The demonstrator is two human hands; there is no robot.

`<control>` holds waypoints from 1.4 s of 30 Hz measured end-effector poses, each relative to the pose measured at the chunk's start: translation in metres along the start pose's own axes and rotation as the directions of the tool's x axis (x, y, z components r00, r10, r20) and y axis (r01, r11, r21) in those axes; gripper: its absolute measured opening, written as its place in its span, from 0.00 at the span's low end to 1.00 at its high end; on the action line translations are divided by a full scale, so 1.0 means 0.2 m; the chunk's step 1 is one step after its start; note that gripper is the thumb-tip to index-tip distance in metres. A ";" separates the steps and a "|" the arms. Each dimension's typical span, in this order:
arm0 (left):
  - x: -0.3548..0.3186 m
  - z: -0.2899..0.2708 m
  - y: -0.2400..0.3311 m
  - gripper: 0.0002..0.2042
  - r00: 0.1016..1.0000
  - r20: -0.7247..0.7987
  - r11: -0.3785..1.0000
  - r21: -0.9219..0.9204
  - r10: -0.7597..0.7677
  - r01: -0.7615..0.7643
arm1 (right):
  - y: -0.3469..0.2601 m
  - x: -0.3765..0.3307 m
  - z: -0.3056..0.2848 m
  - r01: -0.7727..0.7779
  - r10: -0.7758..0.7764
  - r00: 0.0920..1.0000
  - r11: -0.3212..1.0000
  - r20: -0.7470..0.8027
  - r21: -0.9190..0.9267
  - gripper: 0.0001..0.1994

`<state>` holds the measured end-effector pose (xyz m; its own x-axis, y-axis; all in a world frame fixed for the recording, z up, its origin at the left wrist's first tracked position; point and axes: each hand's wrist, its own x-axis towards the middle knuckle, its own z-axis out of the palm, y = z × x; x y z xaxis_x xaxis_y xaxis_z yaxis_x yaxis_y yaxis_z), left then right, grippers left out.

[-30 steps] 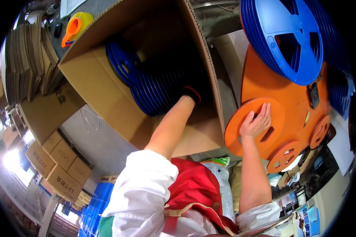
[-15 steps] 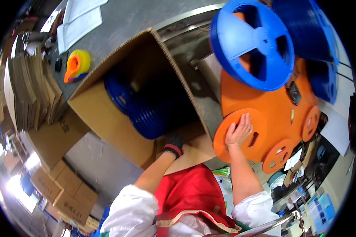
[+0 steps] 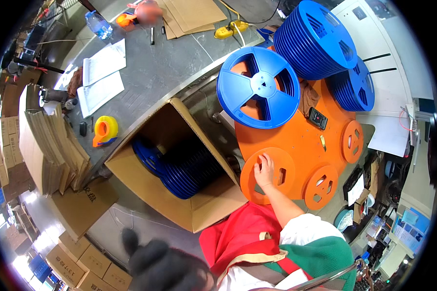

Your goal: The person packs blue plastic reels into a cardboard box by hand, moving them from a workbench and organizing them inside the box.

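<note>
My right hand [image 3: 264, 173], bare, rests with fingers spread on an orange disc [image 3: 277, 157] that has a slot-shaped cutout. The disc sits at the near edge of a larger orange round surface [image 3: 296, 140]. My left hand [image 3: 167, 264], in a dark glove, is raised near the lower edge, away from the carton. Motion smears its fingers, and I see nothing held in it. An open cardboard carton [image 3: 194, 220] stands in front of me, with several blue plastic reels [image 3: 182, 182] inside. More blue reels [image 3: 262, 85] are stacked on the orange surface.
Taller reel stacks [image 3: 320, 43] rise at the far right. A black handheld device [image 3: 317, 118] lies on the orange surface. On the grey table [image 3: 179, 63] are papers [image 3: 102, 70], a yellow-orange tape dispenser [image 3: 106, 130] and a power strip [image 3: 230, 30]. Flattened cardboard [image 3: 51, 145] stands at left.
My left hand has come out of the carton and swung down and left toward me. My right hand stays on the orange disc. The view has shifted, showing more of the table.
</note>
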<state>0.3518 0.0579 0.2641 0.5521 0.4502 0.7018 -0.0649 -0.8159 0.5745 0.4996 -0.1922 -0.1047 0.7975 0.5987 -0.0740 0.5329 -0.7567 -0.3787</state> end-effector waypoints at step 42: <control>-0.71 0.03 -0.01 0.23 0.073 0.065 -0.018 -0.853 -0.995 0.522 | -0.43 0.75 -0.46 -0.034 0.029 0.999 0.801 0.019 0.598 0.13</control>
<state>0.2791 -0.0061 0.1610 0.1593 0.8211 -0.5481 -0.4193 0.5589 0.7154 0.6000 -0.0614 0.0019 0.8072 0.5814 -0.1020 0.2306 -0.4697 -0.8522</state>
